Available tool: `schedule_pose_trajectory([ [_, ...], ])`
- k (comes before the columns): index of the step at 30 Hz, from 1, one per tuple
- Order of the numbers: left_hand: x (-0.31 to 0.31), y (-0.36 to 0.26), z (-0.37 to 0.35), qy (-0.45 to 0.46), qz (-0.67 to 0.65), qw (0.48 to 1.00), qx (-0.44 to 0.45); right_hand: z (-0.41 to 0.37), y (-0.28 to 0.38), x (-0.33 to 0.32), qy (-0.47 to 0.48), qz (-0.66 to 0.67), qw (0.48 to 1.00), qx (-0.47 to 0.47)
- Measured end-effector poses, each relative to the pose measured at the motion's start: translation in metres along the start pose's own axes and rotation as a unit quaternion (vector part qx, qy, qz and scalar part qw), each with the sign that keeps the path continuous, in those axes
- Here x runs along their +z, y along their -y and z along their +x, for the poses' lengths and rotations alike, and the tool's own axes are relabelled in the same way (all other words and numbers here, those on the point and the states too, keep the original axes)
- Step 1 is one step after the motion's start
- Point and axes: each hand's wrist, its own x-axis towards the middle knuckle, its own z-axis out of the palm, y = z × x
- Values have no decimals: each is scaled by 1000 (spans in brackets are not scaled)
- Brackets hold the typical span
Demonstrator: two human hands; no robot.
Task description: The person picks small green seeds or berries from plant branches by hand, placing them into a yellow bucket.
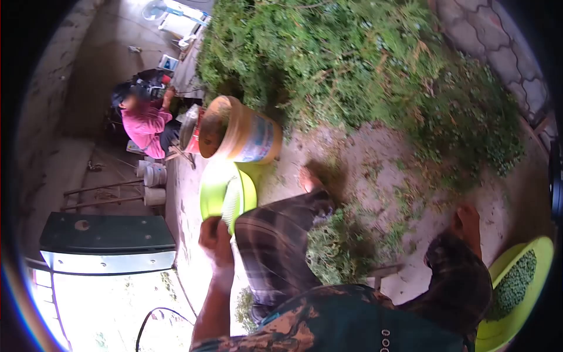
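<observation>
My left hand (215,237) is closed at the near edge of a lime-green basin (210,190). A pale ridged strip (233,202) crosses the basin and ends close to my fingers. Whatever lies between the fingers is too small to tell. My right hand does not show clearly. A bare limb (466,226) beside my right trouser leg looks like a foot. Between my legs lies a bunch of green sprigs (334,249).
Cut green branches (352,64) form a big heap ahead. An orange bucket (252,132) stands beyond the basin. Another basin (542,264) at the right holds green berries (516,284). A person in pink (143,126) sits at the upper left, near white buckets (155,176).
</observation>
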Motion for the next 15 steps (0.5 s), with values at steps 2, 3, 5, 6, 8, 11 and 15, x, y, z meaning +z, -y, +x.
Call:
schedule_pose_trajectory([
  [2, -37, 71, -30, -70, -10, 982, -175, -4, 4, 7, -3, 0, 1000, -2],
  [3, -56, 130, -56, -99, 7, 964, -246, -8, 9, 10, -11, 11, 1000, 6],
  [5, -76, 204, -123, -99, -15, 864, -493, -10, 7, 10, -18, 18, 1000, 15],
  [6, -73, 243, -178, -180, -136, 812, -538, -7, 0, 3, -11, 16, 1000, 5],
  [8, -100, 271, -235, -161, -135, 833, -512, 5, -22, -20, -3, 12, 1000, -7],
  [11, -20, 245, -210, -100, -120, 888, -432, 13, -38, -40, -26, -100, 995, 12],
  [15, 9, 242, -139, -19, -96, 950, -295, 1, -21, -17, -7, -116, 992, -42],
])
